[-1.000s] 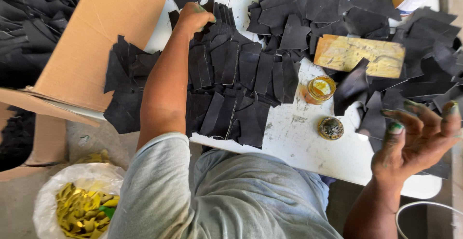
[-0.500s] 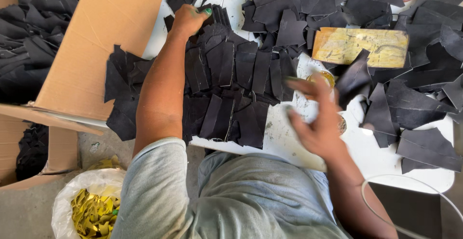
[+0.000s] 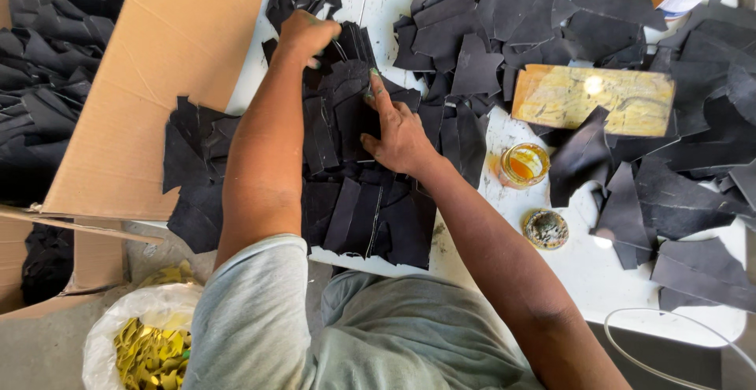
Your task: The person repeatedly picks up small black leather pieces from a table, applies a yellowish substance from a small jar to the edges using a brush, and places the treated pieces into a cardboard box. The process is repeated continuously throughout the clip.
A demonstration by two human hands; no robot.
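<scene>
Overlapping black leather pieces (image 3: 354, 201) lie in rows on a white table (image 3: 583, 272) in front of me. My left hand (image 3: 305, 36) is closed over the far end of the rows, fingers curled on a black piece. My right hand (image 3: 398, 130) lies flat on the middle of the pieces, index finger stretched toward the left hand. Whether either hand actually grips a piece is hidden by the fingers.
A small open jar of amber glue (image 3: 524, 163) and its lid (image 3: 546, 229) stand right of the rows. A yellowed wooden block (image 3: 592, 100) lies among loose black pieces (image 3: 669, 201). A cardboard box (image 3: 150, 83) stands at left, a bag of yellow scraps (image 3: 146, 351) below.
My right hand swept from the open air at the far right, across the glue jar, down onto the black pieces. The left hand stayed at the far end of the rows.
</scene>
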